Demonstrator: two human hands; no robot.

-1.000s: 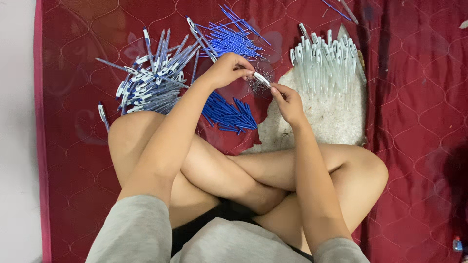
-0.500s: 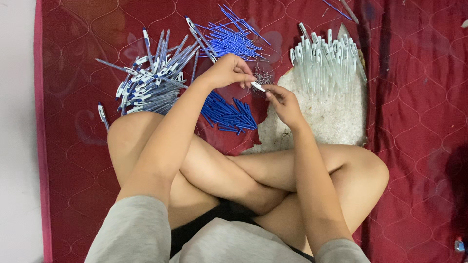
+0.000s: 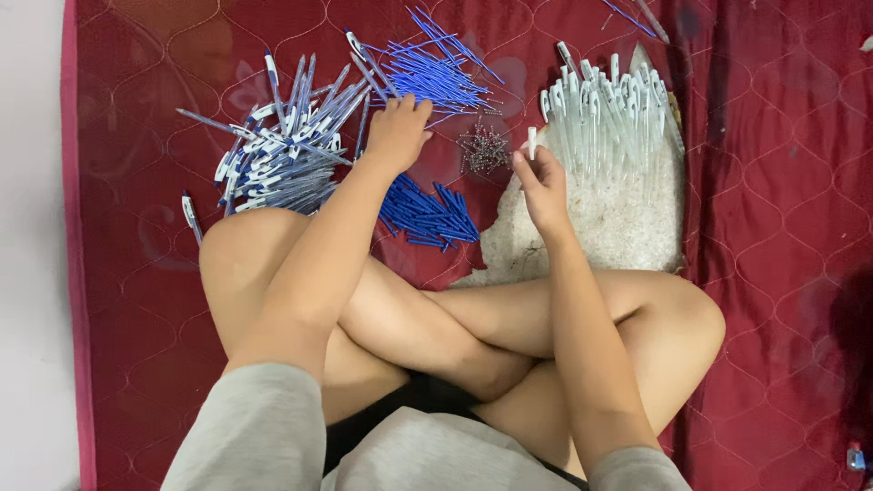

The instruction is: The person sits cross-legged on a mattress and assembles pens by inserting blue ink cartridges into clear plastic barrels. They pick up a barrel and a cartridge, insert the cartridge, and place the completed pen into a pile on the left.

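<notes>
My left hand (image 3: 396,132) rests on the spread of thin blue refills (image 3: 436,68), fingers curled down among them. My right hand (image 3: 543,182) holds a clear pen barrel (image 3: 532,142) upright between thumb and fingers. A small heap of metal springs (image 3: 483,148) lies between the two hands. A second bundle of blue refills (image 3: 427,211) lies just below my left wrist. To the left is a heap of finished blue-and-white pens (image 3: 284,150). To the right, a row of clear pen barrels (image 3: 605,114) lies on a pale mat (image 3: 605,232).
I sit cross-legged on a dark red quilted cover (image 3: 782,209), knees spread wide below the piles. One loose pen (image 3: 190,216) lies left of my left knee. A pale floor strip (image 3: 32,245) runs along the left edge. Stray pens (image 3: 641,16) lie at the top.
My hands were together over the springs, working on one pen. They have parted: the left moved up onto the blue refills, the right stays with a clear barrel.
</notes>
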